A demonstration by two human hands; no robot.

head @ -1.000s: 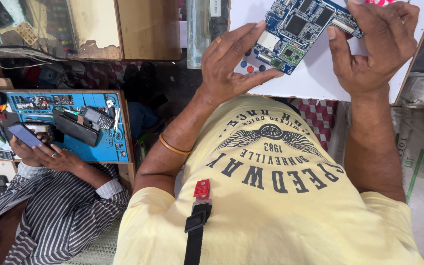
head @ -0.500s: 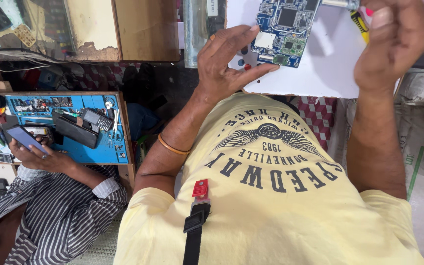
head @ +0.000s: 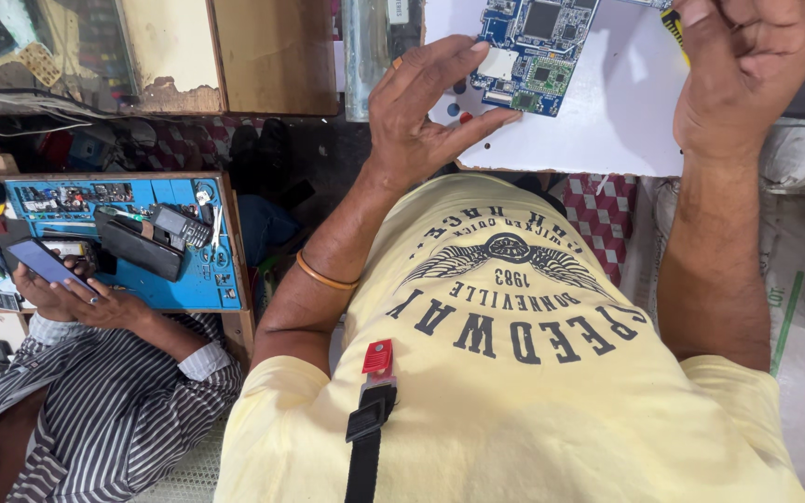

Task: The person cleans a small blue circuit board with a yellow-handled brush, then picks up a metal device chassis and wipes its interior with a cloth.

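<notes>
1. In the upper middle of the frame we hold a blue circuit board (head: 535, 51) above a white sheet (head: 607, 130). The board is bare, with its chips and connectors showing and no casing around it.
2. Our left hand (head: 426, 116), just left of the board, is spread wide. Its fingers (head: 440, 65) reach to the board's left edge and the thumb presses up against the lower edge, so the board is pinched lightly at one side, not gripped whole.
3. Our right hand (head: 747, 74), in the upper right corner, is curled into a tight fist. A yellow-handled tool (head: 673, 26) peeks out beside it at the top edge. We cannot tell what kind of tool it is, nor whether the fist truly grips it.
4. As we judge it, the work stands midway: the board is out in the open and steadied, but no tool tip touches it. We see no loose part or housing next to it that would tell us what has been done to it.
5. At the lower left another person in a striped shirt holds a phone (head: 44, 263) in both hands beside a blue work tray (head: 207, 270) full of small tools. Those hands are well apart from ours and have no part in the board
</notes>
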